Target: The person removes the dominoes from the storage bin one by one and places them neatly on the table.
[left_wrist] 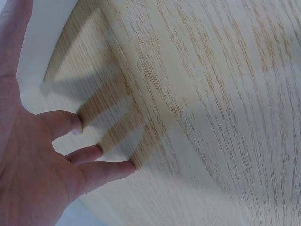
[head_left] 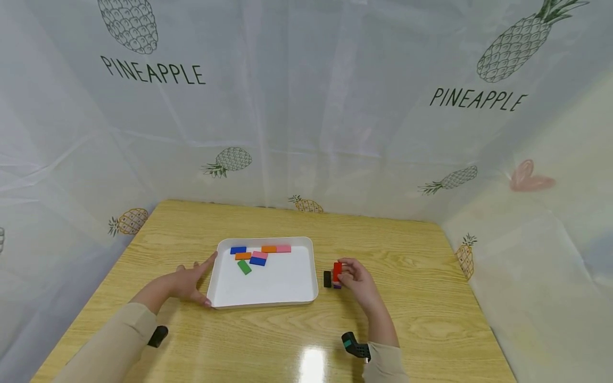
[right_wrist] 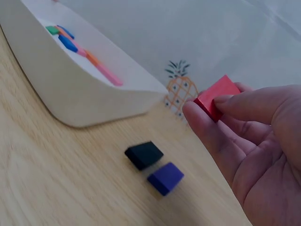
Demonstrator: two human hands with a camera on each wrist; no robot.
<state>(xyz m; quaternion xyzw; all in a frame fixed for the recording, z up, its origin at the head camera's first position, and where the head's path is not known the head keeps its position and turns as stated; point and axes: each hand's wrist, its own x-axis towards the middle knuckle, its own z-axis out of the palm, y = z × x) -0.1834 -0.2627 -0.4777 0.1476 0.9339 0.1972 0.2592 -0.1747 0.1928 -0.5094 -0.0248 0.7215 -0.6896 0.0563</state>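
Note:
My right hand point(head_left: 359, 282) pinches a red block point(right_wrist: 217, 96) between thumb and fingers, raised above the table to the right of the tray. Below it on the wood lie a black block point(right_wrist: 144, 154) and a purple block point(right_wrist: 165, 179), side by side. In the head view the red block and hand cover most of the purple one. My left hand point(head_left: 185, 282) has its fingers spread, with the index finger and thumb at the left wall of the white tray point(head_left: 287, 290). The other fingers point(left_wrist: 108, 173) of that hand reach toward the tabletop.
Inside the tray, toward its back left, lie several blocks: blue ones point(head_left: 238, 250), orange ones point(head_left: 243, 256), pink ones point(head_left: 284, 248) and a green one point(head_left: 244, 267). A pineapple-print curtain point(head_left: 306, 106) hangs behind the wooden table point(head_left: 383, 244).

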